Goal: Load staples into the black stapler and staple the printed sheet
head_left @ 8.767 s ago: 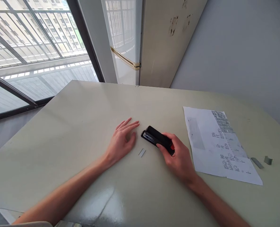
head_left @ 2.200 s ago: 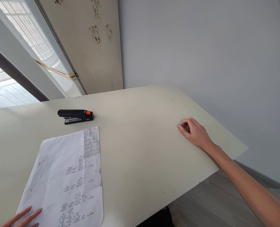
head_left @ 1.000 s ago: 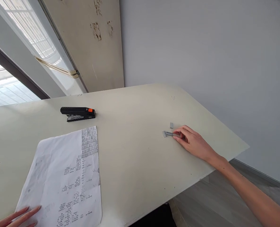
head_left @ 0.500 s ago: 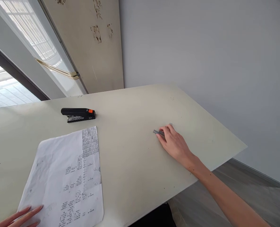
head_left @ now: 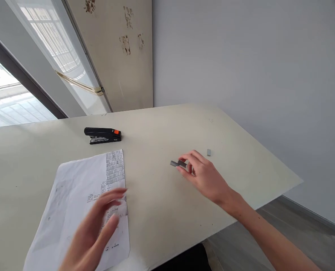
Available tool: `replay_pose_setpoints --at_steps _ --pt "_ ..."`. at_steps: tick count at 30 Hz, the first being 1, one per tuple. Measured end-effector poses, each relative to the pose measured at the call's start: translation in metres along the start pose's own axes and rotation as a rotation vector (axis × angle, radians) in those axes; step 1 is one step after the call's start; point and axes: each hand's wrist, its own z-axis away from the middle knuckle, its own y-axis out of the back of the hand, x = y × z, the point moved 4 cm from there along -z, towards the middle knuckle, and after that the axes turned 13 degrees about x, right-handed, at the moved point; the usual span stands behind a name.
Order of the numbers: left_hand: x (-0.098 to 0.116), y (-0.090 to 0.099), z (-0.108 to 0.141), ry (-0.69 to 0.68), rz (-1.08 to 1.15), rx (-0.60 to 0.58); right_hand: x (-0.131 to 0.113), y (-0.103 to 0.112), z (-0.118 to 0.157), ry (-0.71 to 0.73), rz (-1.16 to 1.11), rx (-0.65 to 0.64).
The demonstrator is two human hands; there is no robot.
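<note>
I log: left hand (head_left: 86, 233), fingers parted, apparently empty, has left the 7 o'clock corner of the paper (head_left: 68, 195), seemingly no longer steadying it. Right hand (head_left: 205, 175) pinches grey strips (head_left: 173, 163) at its 10 o'clock; stapler (head_left: 102, 135) beyond.

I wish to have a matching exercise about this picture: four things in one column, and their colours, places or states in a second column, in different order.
1. Stapler
2. Printed sheet
3. Right hand
4. Loose grey piece

A. White, partly hidden behind the left hand
B. On the table, just beyond the right hand
C. Black, with an orange part
D. Pinching at least one grey strip

Pairs: 1-C, 2-A, 3-D, 4-B
</note>
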Motion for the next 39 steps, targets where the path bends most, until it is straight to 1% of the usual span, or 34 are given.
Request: replay_pose_setpoints --at_steps 2,3,4,5,6,7,8,9,10,12,14,16,18,20,22,23,25,27,29,30,31,33,34,36,39 --pt "0.016 -0.055 -0.007 0.384 0.411 -0.118 -0.039 -0.003 0.000 0.072 -0.072 -0.021" --pt "0.023 -0.079 -0.010 0.578 0.608 -0.191 -0.057 -0.004 0.001 0.102 -0.109 -0.043" --pt "0.030 -0.098 -0.013 0.714 0.748 -0.244 -0.071 -0.005 0.001 0.122 -0.137 -0.066" --pt "0.035 -0.112 -0.016 0.814 0.818 -0.297 -0.080 -0.004 0.000 0.135 -0.156 -0.087" --pt "0.037 -0.120 -0.020 0.872 0.858 -0.303 -0.084 -0.001 -0.001 0.143 -0.170 -0.092" --pt "0.038 -0.124 -0.023 0.907 0.876 -0.299 -0.082 0.003 -0.004 0.145 -0.170 -0.078" --pt "0.036 -0.124 -0.025 0.928 0.880 -0.284 -0.072 0.009 -0.007 0.138 -0.156 -0.042" --pt "0.034 -0.122 -0.026 0.938 0.888 -0.260 -0.056 0.017 -0.011 0.124 -0.118 0.018" --pt "0.032 -0.120 -0.027 0.946 0.905 -0.239 -0.035 0.024 -0.014 0.092 -0.051 0.079" --pt "0.028 -0.112 -0.028 0.965 0.957 -0.207 0.019 0.036 -0.018 -0.035 0.140 0.172" --pt "0.026 -0.106 -0.028 0.984 1.015 -0.182 0.073 0.039 -0.015 -0.173 0.374 0.166" --pt "0.025 -0.101 -0.027 0.999 1.048 -0.160 0.113 0.036 -0.008 -0.278 0.559 0.172" --pt "0.024 -0.099 -0.025 1.010 1.074 -0.132 0.134 0.028 -0.002 -0.312 0.632 0.189" --pt "0.024 -0.097 -0.024 1.015 1.103 -0.088 0.137 0.017 0.000 -0.294 0.623 0.197" --pt "0.024 -0.096 -0.024 1.018 1.131 -0.033 0.127 0.008 -0.002 -0.251 0.558 0.187" --pt "0.024 -0.095 -0.024 1.021 1.142 -0.005 0.118 0.005 -0.003 -0.225 0.512 0.182" --pt "0.024 -0.093 -0.024 1.032 1.155 0.039 0.090 0.003 -0.006 -0.171 0.400 0.188" --pt "0.023 -0.093 -0.023 1.037 1.159 0.071 0.050 0.005 -0.005 -0.093 0.250 0.210" --pt "0.019 -0.094 -0.022 1.030 1.165 0.088 0.003 0.004 0.000 0.006 0.064 0.201" --pt "0.017 -0.096 -0.021 1.022 1.168 0.084 -0.021 0.003 0.003 0.057 -0.014 0.185" --pt "0.015 -0.098 -0.019 1.013 1.167 0.065 -0.043 0.000 0.007 0.118 -0.076 0.141" --pt "0.012 -0.103 -0.014 0.996 1.149 0.006 -0.078 -0.006 0.014 0.230 -0.142 0.061" --pt "0.011 -0.104 -0.011 0.994 1.137 -0.018 -0.089 -0.009 0.017 0.264 -0.153 0.030" --pt "0.012 -0.106 -0.005 0.995 1.131 -0.041 -0.098 -0.011 0.023 0.274 -0.174 -0.005" --pt "0.015 -0.105 0.003 1.001 1.168 -0.040 -0.091 -0.008 0.032 0.237 -0.226 -0.052"
